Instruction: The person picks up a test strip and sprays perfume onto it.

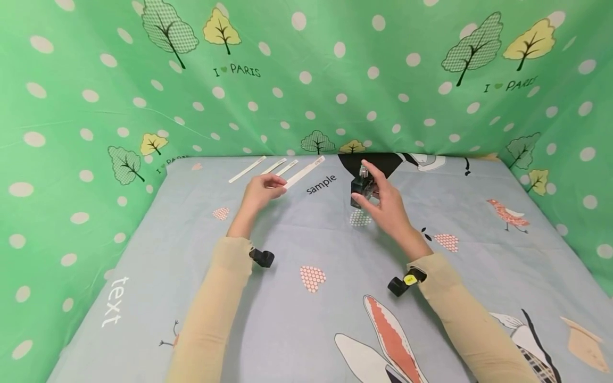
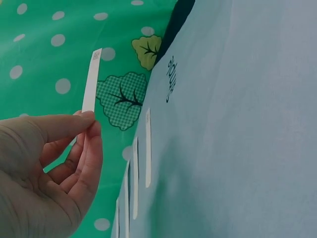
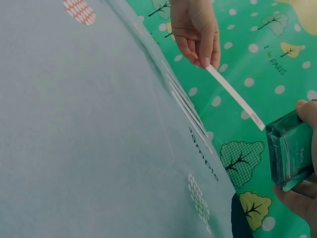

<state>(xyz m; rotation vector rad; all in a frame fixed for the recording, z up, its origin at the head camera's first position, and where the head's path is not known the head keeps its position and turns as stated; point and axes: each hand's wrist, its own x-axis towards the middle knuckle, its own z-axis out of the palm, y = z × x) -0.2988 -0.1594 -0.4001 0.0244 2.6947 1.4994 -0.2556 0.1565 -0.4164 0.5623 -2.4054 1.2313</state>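
My left hand pinches one end of a white paper perfume test strip between thumb and fingers. The strip's printed far end points up and away from the hand. In my right hand is a square glass perfume bottle, upright, gripped by thumb and fingers around its sides. The index fingertip rests on top of its sprayer. In the right wrist view the strip's printed end overlaps close to the bottle's edge. Both hands are raised over the bed-like surface.
Several more white test strips lie side by side on the grey-blue patterned cloth, left of the printed word "sample". A green dotted curtain rises behind the cloth's far edge and along both sides. Each wrist wears a black camera band.
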